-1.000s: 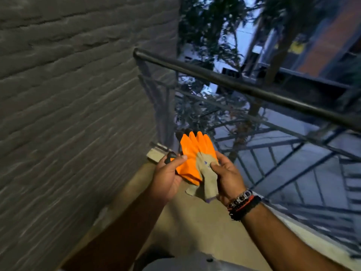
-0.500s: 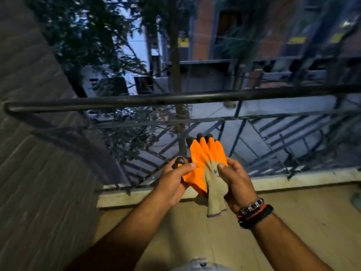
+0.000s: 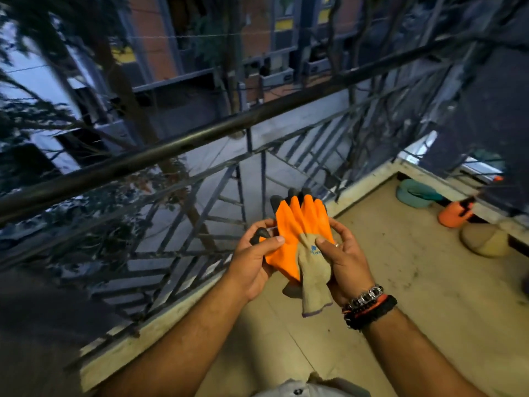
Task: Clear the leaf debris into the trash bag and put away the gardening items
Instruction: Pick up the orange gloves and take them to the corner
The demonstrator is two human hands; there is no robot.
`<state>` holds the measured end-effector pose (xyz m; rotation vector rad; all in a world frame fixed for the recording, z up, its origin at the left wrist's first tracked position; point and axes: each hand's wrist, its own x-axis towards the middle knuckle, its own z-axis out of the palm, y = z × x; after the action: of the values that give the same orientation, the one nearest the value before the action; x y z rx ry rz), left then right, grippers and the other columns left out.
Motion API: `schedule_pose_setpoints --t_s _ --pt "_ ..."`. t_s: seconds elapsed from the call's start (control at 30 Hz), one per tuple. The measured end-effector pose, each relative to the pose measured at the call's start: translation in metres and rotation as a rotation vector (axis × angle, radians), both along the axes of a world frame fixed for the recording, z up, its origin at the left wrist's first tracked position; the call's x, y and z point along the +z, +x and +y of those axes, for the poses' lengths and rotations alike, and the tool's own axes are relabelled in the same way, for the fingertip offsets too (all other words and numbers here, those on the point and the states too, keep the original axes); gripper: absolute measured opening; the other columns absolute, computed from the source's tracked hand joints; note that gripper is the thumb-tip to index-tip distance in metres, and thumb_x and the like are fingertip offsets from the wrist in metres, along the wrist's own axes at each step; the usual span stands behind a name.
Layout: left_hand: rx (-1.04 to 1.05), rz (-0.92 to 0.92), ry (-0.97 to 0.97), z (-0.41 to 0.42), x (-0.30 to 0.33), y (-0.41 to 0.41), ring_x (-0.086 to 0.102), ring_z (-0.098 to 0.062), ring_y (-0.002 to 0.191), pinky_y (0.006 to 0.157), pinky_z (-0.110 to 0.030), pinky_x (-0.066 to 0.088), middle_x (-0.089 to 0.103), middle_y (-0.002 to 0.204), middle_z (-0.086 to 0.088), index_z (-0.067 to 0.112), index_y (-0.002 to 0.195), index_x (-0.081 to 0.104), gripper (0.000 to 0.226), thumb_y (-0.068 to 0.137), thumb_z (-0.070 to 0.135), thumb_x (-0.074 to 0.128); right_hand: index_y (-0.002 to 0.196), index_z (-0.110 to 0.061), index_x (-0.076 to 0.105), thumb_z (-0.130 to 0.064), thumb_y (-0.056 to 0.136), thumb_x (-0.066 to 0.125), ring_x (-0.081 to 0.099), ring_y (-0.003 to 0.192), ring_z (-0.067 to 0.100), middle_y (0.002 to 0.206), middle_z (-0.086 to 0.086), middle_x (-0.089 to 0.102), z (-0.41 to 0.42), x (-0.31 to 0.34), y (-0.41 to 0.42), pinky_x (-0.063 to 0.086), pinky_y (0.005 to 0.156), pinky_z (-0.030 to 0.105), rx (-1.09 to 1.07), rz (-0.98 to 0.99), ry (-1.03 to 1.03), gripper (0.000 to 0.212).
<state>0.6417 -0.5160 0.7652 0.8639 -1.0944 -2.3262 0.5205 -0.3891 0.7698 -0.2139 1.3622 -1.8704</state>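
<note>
Dark metal railing (image 3: 183,144) is running diagonally across the view, bounding the balcony, with a pale ledge (image 3: 160,319) lying along its base.

Left hand (image 3: 252,265) is gripping the orange gardening gloves (image 3: 300,239) from their left side: the thumb is pressing on the orange palm surface, and the curled fingers are wrapping behind, next to a black-tipped glove thumb that is sticking out.

The gloves are being held stacked flat together in front of the body, above the tiled floor (image 3: 400,310) and just inside the railing. Black fingertips are pointing up and away; the beige knit cuffs are hanging down toward the person.

Right hand (image 3: 343,262) is gripping the same gloves from the right side: the thumb is pressing on the beige back panel near a small blue logo, and the fingers are curling around the far edge. A ring is showing on one finger. Stacked bracelets (image 3: 369,306) are sitting on the right wrist.

At the far right, near the balcony corner, a teal bowl-shaped container (image 3: 415,193), an orange sprayer bottle (image 3: 455,214) and a rounded tan object (image 3: 483,239) are resting on the floor, well apart from the hands.
</note>
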Motion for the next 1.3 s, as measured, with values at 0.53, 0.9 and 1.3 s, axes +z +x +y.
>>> schedule_pose_setpoints --t_s 0.53,0.9,1.3 --pt "-0.334 -0.080 -0.002 0.050 0.002 -0.175 0.073 -0.027 0.093 0.072 -0.040 0.059 0.075 0.104 -0.014 0.013 0.113 0.066 0.030 0.088 -0.002 0.061 0.127 -0.016 0.055 -0.007 0.094 0.054 0.059 0.113 0.049 0.123 0.020 0.065 0.083 -0.010 -0.113 0.037 0.087 0.079 -0.336 -0.091 -0.062 0.035" --pt "-0.635 -0.132 -0.050 0.038 -0.002 -0.272 0.070 -0.033 0.105 0.087 -0.047 0.057 0.073 0.111 -0.016 0.011 0.122 0.063 0.036 0.088 -0.002 0.062 0.127 -0.022 0.055 -0.009 0.096 0.053 0.062 0.107 0.047 0.119 0.018 0.067 0.080 -0.011 -0.158 0.042 0.083 0.078 -0.594 -0.132 -0.063 0.034" --pt "-0.856 -0.187 -0.135 0.000 -0.005 -0.357 0.069 -0.031 0.103 0.082 -0.045 0.058 0.072 0.111 -0.014 0.017 0.114 0.065 0.028 0.089 0.004 0.065 0.131 -0.025 0.053 -0.010 0.098 0.049 0.065 0.107 0.039 0.121 0.013 0.067 0.040 -0.023 -0.203 0.047 0.088 0.068 -0.828 -0.179 -0.100 0.037"
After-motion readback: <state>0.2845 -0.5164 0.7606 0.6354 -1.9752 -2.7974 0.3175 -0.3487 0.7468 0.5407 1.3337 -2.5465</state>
